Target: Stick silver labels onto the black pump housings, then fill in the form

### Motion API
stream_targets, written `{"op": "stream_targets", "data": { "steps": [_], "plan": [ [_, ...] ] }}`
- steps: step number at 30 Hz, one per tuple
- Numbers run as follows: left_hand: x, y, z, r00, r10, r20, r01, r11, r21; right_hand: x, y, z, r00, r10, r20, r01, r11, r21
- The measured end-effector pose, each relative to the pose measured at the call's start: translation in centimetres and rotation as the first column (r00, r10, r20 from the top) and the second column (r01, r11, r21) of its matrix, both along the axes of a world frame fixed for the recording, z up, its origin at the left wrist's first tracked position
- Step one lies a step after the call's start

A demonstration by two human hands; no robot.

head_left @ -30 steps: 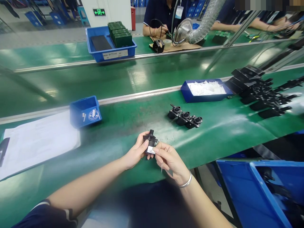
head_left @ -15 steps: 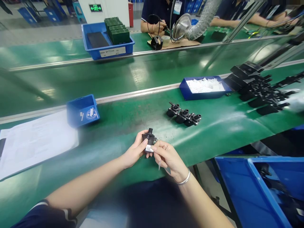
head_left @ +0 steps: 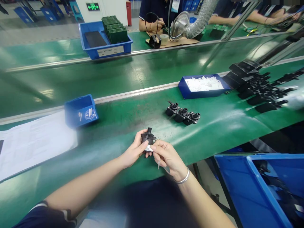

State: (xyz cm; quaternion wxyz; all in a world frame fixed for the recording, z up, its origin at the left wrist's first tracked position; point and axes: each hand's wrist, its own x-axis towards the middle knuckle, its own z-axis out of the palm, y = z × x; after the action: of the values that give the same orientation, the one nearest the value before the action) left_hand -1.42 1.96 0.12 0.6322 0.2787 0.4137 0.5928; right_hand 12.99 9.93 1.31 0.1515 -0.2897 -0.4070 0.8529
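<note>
My left hand (head_left: 135,152) is wrapped round a small black pump (head_left: 147,136) with a short spout pointing up. Low on the pump's side is a white label (head_left: 148,148). The thumb and forefinger of my right hand (head_left: 166,156) pinch at the right end of this label, against the pump. A thin pale strip (head_left: 159,164) hangs from the lower fingers of the same hand. Beyond my hands, several similar black pumps (head_left: 182,114) stand in a row on the green bench (head_left: 123,126).
A blue tray of white slips (head_left: 204,85) lies behind the row. More black parts (head_left: 263,91) are at right. Left are a small blue bin (head_left: 82,110) and paper sheets (head_left: 35,142). A blue crate (head_left: 237,186) stands low right. Across the bench a person works beside a duct (head_left: 201,20).
The whole view has shifted slightly. The pump has turned a little in my left hand, and less of the label shows. Both hands keep their hold.
</note>
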Motion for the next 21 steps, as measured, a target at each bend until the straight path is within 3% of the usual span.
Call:
{"op": "stream_targets", "data": {
  "steps": [9,14,21],
  "plan": [
    [0.0,-0.1,-0.3,1.0,0.009,-0.029,-0.008,1.0,0.024,0.0,-0.1,0.5,1.0,-0.003,0.022,0.003,1.0,-0.011],
    [0.0,0.1,-0.6,0.999,0.021,-0.04,-0.019,0.998,0.06,1.1,0.0,0.5,0.989,-0.108,0.099,0.115,0.991,-0.061],
    [0.8,0.4,0.0,0.986,0.161,-0.051,-0.163,0.986,-0.043,2.1,0.5,-0.2,0.991,-0.116,0.061,0.12,0.989,-0.08]
  ]
}}
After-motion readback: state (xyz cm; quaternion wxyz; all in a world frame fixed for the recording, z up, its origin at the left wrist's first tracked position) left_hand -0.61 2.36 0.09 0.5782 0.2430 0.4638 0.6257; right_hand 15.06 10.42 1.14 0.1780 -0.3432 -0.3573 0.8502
